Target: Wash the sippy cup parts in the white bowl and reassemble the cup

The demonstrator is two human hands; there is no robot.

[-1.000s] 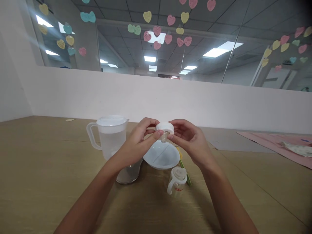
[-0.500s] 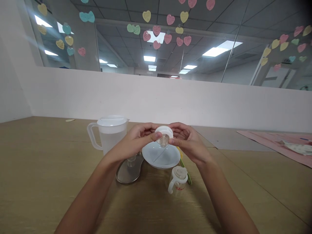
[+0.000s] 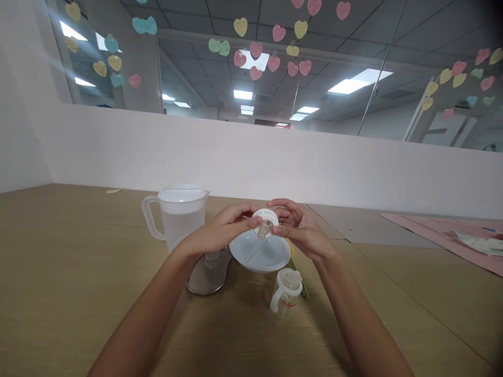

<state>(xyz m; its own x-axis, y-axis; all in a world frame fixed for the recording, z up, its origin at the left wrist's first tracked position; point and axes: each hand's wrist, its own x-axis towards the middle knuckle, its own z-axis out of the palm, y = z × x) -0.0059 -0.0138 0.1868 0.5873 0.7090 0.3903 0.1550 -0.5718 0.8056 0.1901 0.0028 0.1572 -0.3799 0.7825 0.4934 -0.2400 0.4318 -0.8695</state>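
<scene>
Above the bowl, both hands hold a round white cap (image 3: pixel 266 215) with a clear, ribbed, nipple-like middle facing me. My left hand (image 3: pixel 230 225) pinches its left edge, thumb in front and fingers behind. The right edge rests against the thumb of my right hand (image 3: pixel 301 230), whose other fingers curl loosely behind it. Below is a white bowl (image 3: pixel 245 259) with a thin stick across it. A small clear bottle (image 3: pixel 288 293) with a white lid, handle and red print stands in front of the bowl.
A lidded pitcher (image 3: pixel 183 222) of clear liquid stands behind my left forearm. A metal kidney-shaped dish (image 3: pixel 202 283) holds a small clear cup (image 3: pixel 212 259). A green handle (image 3: pixel 305 289) lies behind the bottle. Pink cloth (image 3: pixel 424 222) lies far right; a white wall rises behind the table.
The cap has dropped slightly and tilted in my fingers. My right hand's index finger has lifted and reaches further left over the cap's back. Objects on the table keep their places.
</scene>
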